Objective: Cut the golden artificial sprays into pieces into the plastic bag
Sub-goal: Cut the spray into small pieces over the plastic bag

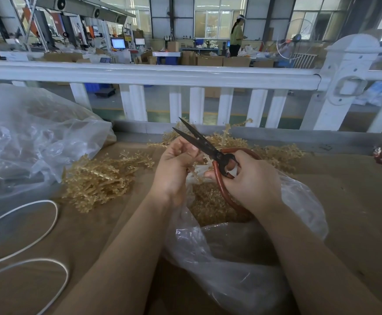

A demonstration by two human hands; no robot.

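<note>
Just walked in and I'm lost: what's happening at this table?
A person is cutting golden artificial sprays. The right hand grips big scissors, blades open, while the left hand holds a spray stem over an open plastic bag already holding cut pieces. Uncut sprays lie on the table beside it.
</note>
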